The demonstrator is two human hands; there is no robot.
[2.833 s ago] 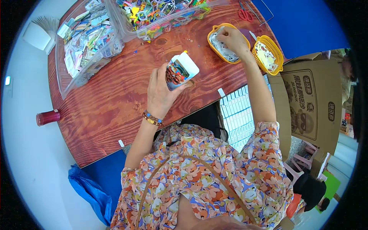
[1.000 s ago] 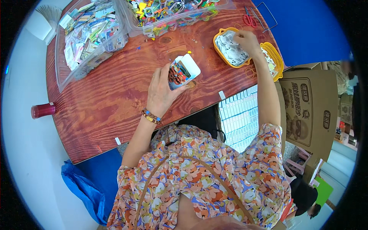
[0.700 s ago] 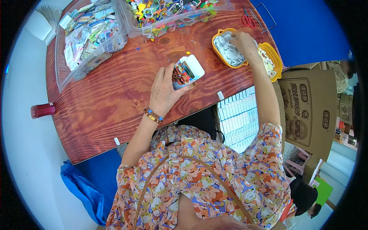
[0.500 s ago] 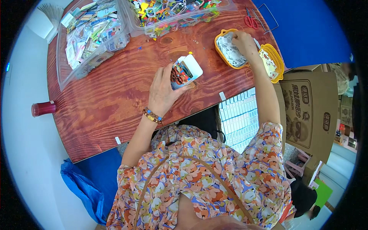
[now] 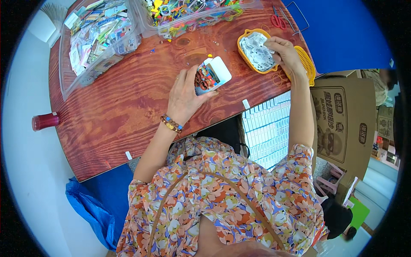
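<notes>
My left hand (image 5: 184, 94) is wrapped round a small printed cardboard box (image 5: 207, 81), tilted above the table, its white flap (image 5: 221, 68) standing up. The box's inside cannot be made out. At the right, my right hand (image 5: 287, 55) hovers over the rim of a yellow basket (image 5: 241, 52) filled with small white packets (image 5: 256, 49) with dark print. Its fingers are pinched together on what looks like one white packet, mostly hidden against the pile. Partly behind my right hand stands a second yellow basket (image 5: 306, 64).
A clear bin of cards and packets (image 5: 100, 43) stands at the far left, beside a clear bin of colourful plastic trinkets (image 5: 188, 21). Red scissors (image 5: 278, 20) lie far right. White boxes (image 5: 267, 128) fill a carton below the table edge, near a big brown carton (image 5: 342, 124). A red cylinder (image 5: 46, 121) is at left.
My right hand has drawn back from the middle of the packet pile to the basket's right side, fingers pinched. My left hand still holds the box in nearly the same place.
</notes>
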